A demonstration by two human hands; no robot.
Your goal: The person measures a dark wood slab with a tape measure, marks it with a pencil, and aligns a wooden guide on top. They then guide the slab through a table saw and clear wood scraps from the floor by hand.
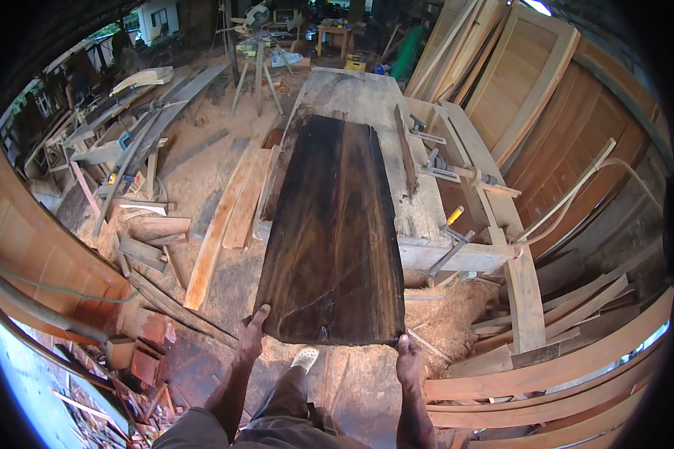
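A long, dark brown wood slab [333, 239] with streaked grain stretches away from me over a pale workbench [352, 84]. Its near end overhangs the bench toward my body. My left hand [253, 333] is closed on the slab's near left corner, thumb on top. At the near right corner, my right hand [410, 359] grips the edge, also with the thumb up. The fingers under the slab are hidden.
Clamps [457, 217] line the bench's right side beside a wooden frame [528, 292]. Door panels [524, 75] lean at the right. Long planks [221, 232] lie on the left, over a sawdust-covered floor [195, 142]. Offcuts [146, 251] are scattered at left.
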